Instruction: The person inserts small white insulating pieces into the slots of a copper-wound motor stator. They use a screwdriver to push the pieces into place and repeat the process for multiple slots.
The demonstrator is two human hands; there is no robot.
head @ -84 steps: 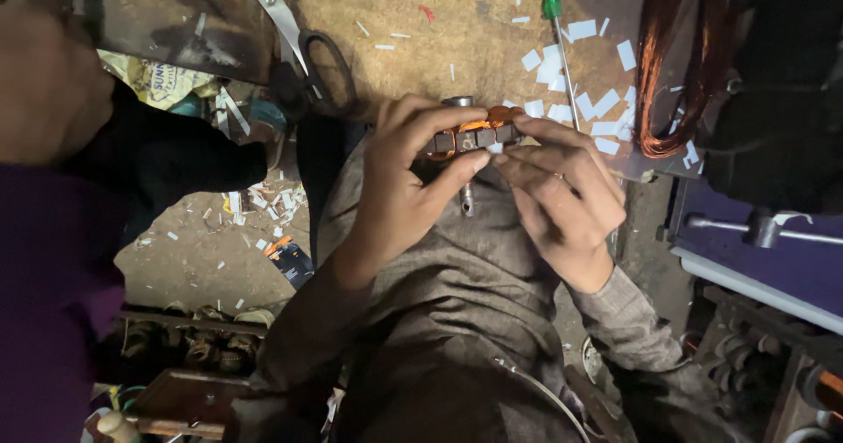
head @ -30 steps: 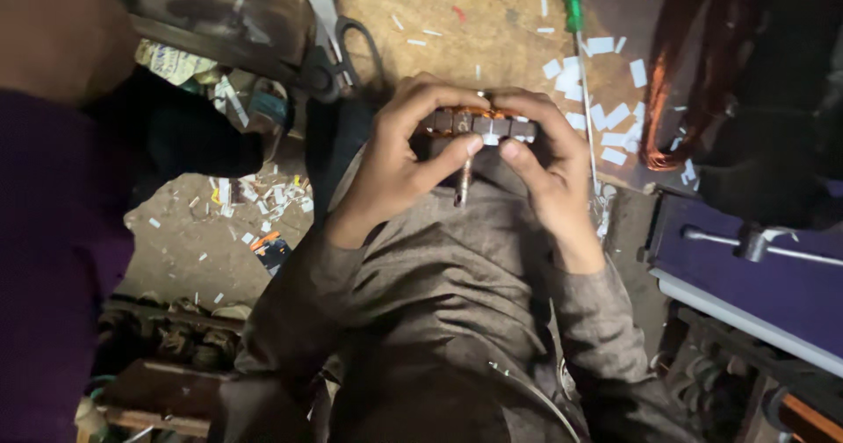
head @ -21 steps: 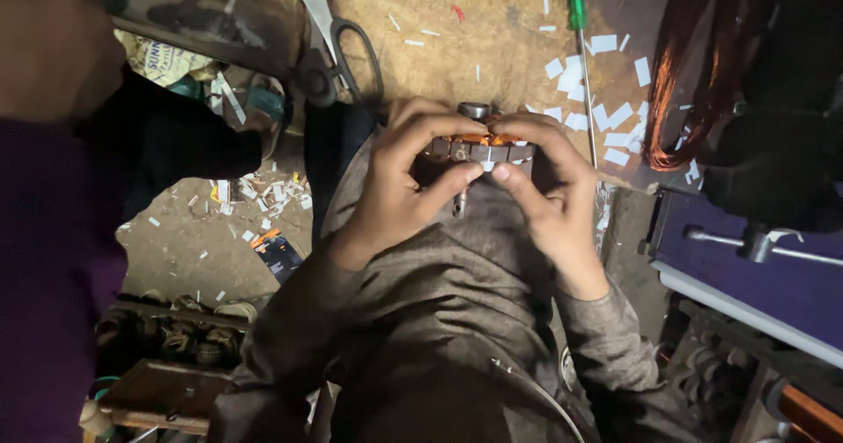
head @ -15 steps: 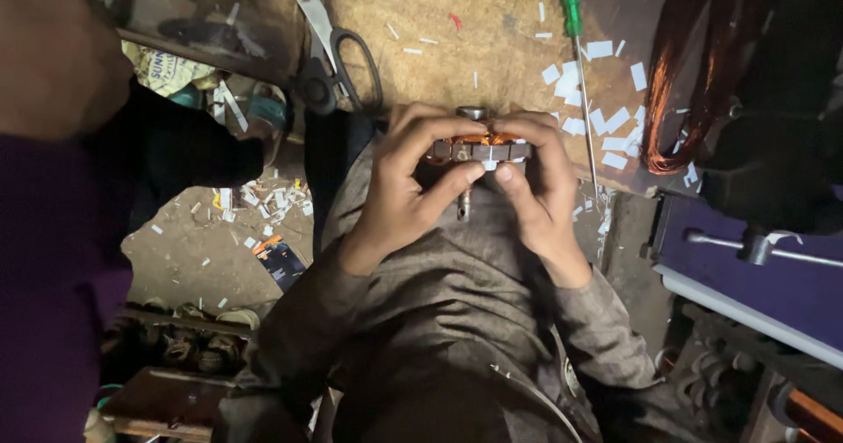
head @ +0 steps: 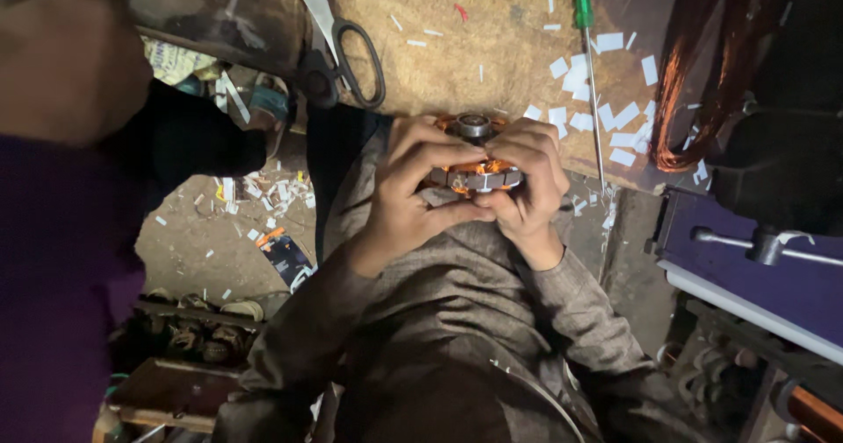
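Copper windings, orange-brown, are seen on a round motor core with a grey steel rim split by slots and a metal hub on top. It is held at the near edge of the wooden bench, clasped from both sides: the left hand is wrapped on its left rim, the right hand on its right. Beyond the core on the bench, scissors, a green screwdriver and white paper scraps are laid.
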